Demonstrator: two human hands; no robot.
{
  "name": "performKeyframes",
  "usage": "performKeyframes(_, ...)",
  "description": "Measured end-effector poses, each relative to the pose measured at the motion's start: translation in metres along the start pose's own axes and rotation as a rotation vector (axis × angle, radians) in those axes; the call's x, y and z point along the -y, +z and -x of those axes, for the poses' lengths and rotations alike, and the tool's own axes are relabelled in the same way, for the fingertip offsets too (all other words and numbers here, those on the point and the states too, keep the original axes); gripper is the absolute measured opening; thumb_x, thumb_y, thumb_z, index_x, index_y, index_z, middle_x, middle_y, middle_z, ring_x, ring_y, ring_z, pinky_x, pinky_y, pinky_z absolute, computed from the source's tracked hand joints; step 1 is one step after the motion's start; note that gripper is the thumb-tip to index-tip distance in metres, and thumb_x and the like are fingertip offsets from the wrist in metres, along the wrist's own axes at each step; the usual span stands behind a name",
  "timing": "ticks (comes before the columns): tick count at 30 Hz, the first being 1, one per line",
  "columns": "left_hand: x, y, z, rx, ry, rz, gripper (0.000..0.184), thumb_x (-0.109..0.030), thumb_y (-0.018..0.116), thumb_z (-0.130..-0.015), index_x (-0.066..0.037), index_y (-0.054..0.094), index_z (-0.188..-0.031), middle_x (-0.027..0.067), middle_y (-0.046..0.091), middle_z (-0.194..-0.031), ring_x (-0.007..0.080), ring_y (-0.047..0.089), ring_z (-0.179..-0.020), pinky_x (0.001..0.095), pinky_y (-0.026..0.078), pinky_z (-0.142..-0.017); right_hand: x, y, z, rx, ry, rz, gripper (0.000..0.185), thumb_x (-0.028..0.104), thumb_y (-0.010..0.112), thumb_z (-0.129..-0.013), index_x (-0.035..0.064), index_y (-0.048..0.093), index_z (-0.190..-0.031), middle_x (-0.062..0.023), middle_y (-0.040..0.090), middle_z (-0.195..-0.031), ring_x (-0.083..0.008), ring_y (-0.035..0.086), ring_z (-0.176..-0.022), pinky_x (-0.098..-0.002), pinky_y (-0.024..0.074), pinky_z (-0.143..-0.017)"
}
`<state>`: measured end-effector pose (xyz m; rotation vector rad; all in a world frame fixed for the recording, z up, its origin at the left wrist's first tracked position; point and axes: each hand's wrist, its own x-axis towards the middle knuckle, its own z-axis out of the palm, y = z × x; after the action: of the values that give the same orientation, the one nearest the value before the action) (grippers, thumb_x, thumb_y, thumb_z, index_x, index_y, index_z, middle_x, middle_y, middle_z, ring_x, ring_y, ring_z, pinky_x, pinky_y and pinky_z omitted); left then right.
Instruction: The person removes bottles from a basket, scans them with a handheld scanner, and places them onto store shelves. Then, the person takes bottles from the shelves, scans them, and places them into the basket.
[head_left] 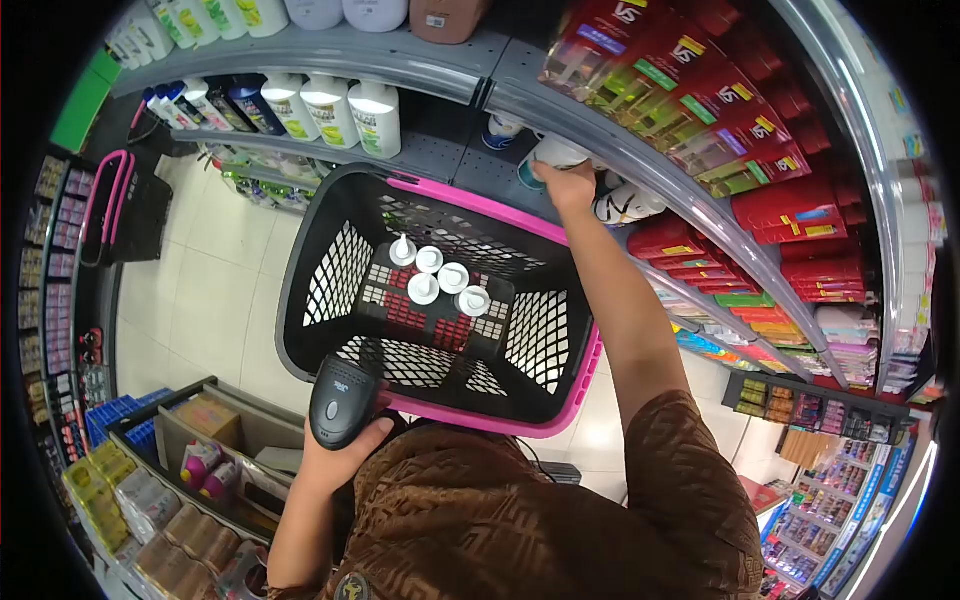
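Note:
My left hand (345, 452) is wrapped round a black and grey barcode scanner (343, 402), held over the near edge of the basket. The black shopping basket (318, 225) has a pink rim, and several white-capped bottles (424, 288) stand upright on its floor. My right hand (568, 187) reaches past the basket onto the lower shelf, its fingers closed on a white bottle (562, 152); part of the grip is hidden. Beside that hand are a teal bottle (527, 172) and a white bottle with dark markings (630, 203).
Shampoo bottles (325, 112) line the shelf at the left, and red VS packs (690, 90) fill the shelf above my right arm. Another black basket (140, 215) with pink handles is at the left. A bin of goods (205, 420) stands at the lower left.

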<state>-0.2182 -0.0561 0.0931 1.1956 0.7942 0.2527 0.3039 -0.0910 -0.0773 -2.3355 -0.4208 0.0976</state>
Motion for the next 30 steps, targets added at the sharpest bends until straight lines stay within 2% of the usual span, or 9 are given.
performKeyframes(3,0.004,-0.012,-0.001,-0.003,-0.03,-0.019,0.05,0.002,0.079,-0.083,0.0,0.059,-0.129,0.0108,0.069,-0.122,0.0192,0.067,-0.108,0.0355,0.054,-0.094,0.043,-0.025,0.008,0.01,0.129,0.029,0.089,0.045,0.09,-0.065,0.0071,0.058,-0.139,-0.0182,0.063,-0.138,-0.0332,0.059,-0.128,-0.0384,0.0448,-0.109)
performKeyframes(4,0.007,-0.012,-0.002,-0.025,0.02,-0.025,0.046,-0.002,0.078,-0.086,0.0,0.06,-0.128,0.0102,0.068,-0.117,0.0197,0.067,-0.106,0.034,0.057,-0.085,0.045,-0.022,0.001,-0.03,0.113,0.139,0.089,0.046,0.09,-0.065,0.0083,0.059,-0.139,-0.0175,0.063,-0.138,-0.0317,0.058,-0.13,-0.0374,0.043,-0.111)
performKeyframes(8,0.008,-0.019,-0.006,-0.036,-0.013,0.01,0.047,-0.003,0.079,-0.085,0.0,0.06,-0.128,0.0104,0.068,-0.117,0.0195,0.067,-0.105,0.0333,0.058,-0.084,0.021,-0.005,-0.011,0.0,0.02,0.045,0.093,0.048,0.089,-0.067,0.0036,0.055,-0.14,-0.02,0.062,-0.138,-0.0337,0.055,-0.133,-0.0362,0.0394,-0.114)
performKeyframes(10,0.007,-0.019,-0.008,-0.042,-0.06,0.024,0.051,0.004,0.078,-0.083,0.0,0.058,-0.13,0.0114,0.069,-0.123,0.0197,0.067,-0.109,0.0369,0.055,-0.095,-0.028,0.029,-0.028,-0.142,-0.009,0.272,0.1,0.056,0.087,-0.068,-0.0034,0.052,-0.139,-0.0227,0.068,-0.126,-0.0349,0.067,-0.116,-0.0411,0.0526,-0.102)
performKeyframes(11,0.008,-0.019,-0.009,-0.04,-0.06,0.026,0.051,0.004,0.078,-0.083,0.0,0.058,-0.13,0.0114,0.069,-0.123,0.0197,0.067,-0.109,0.0369,0.055,-0.095,-0.018,0.024,-0.023,-0.144,-0.009,0.275,0.1,0.056,0.087,-0.068,-0.0034,0.052,-0.139,-0.0227,0.068,-0.126,-0.0349,0.067,-0.116,-0.0411,0.0526,-0.102)
performKeyframes(13,0.009,-0.02,-0.01,-0.04,-0.054,0.028,0.05,0.005,0.078,-0.082,0.0,0.06,-0.129,0.0116,0.069,-0.123,0.0197,0.068,-0.109,0.037,0.055,-0.095,0.014,0.013,-0.004,0.274,0.609,0.009,0.09,0.057,0.086,-0.072,-0.0028,0.056,-0.132,-0.0193,0.072,-0.109,-0.0296,0.074,-0.093,-0.0419,0.0619,-0.079)
performKeyframes(14,0.009,-0.021,-0.009,-0.041,-0.059,0.029,0.05,0.005,0.078,-0.082,0.0,0.06,-0.129,0.0116,0.069,-0.123,0.0197,0.068,-0.109,0.037,0.055,-0.095,0.002,0.023,-0.007,0.283,0.558,0.009,0.08,0.058,0.083,-0.076,-0.0027,0.06,-0.123,-0.0145,0.073,-0.096,-0.0226,0.074,-0.075,-0.0372,0.0619,-0.061)
performKeyframes(20,0.016,-0.019,-0.007,-0.116,-0.071,0.019,0.05,0.004,0.079,-0.082,0.0,0.061,-0.128,0.0106,0.07,-0.122,0.0193,0.068,-0.107,0.0363,0.055,-0.095,0.001,0.027,-0.025,0.381,0.536,0.073,0.068,0.06,0.074,-0.084,-0.0031,0.068,-0.107,-0.0119,0.075,-0.088,-0.0209,0.073,-0.067,-0.034,0.0603,-0.058)
performKeyframes(30,0.014,-0.005,-0.003,-0.111,-0.071,-0.003,0.051,0.0,0.078,-0.083,-0.002,0.059,-0.13,0.0096,0.068,-0.121,0.02,0.067,-0.11,0.0366,0.055,-0.092,-0.002,0.024,-0.035,0.376,0.499,0.032,0.069,0.06,0.074,-0.085,-0.0027,0.069,-0.112,-0.0124,0.073,-0.088,-0.0214,0.075,-0.078,-0.0366,0.0619,-0.062)
